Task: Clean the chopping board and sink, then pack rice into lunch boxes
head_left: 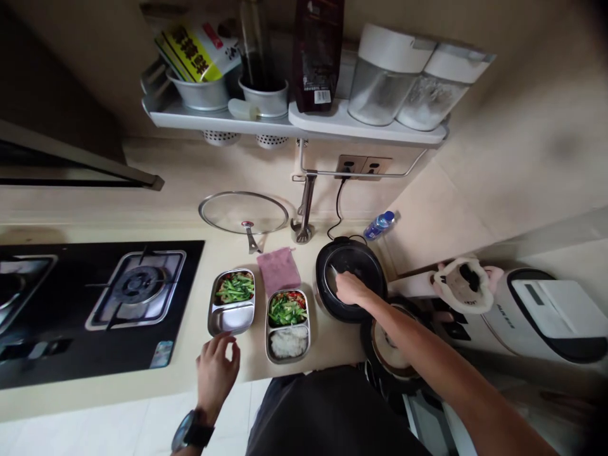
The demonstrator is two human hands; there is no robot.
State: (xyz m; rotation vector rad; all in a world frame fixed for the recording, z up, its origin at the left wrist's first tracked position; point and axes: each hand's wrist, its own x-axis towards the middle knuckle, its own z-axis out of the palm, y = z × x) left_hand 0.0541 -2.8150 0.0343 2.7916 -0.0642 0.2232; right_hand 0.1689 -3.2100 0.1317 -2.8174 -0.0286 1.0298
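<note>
My right hand (pixel 351 288) is closed over the black cooker (pixel 375 304), with a thin pale utensil (pixel 334 270) sticking out past its fingers. The utensil's lower part is hidden by the hand. Loosely curled, with thumb and fingers apart, my left hand (pixel 218 364) is at the near rim of a steel lunch box (pixel 237 320). Whether it touches the rim I cannot tell. Greens fill that box's far compartment, and its near one is bare. A second steel lunch box (pixel 268 345) holds greens with red bits and white rice.
A pink cloth (pixel 279 269) lies behind the boxes. A glass lid (pixel 242 215) leans on the wall near utensils in a holder (pixel 301 234). A bottle (pixel 379 225) stands behind the cooker, a gas hob (pixel 190 304) is at left, and a shelf (pixel 213 121) hangs above.
</note>
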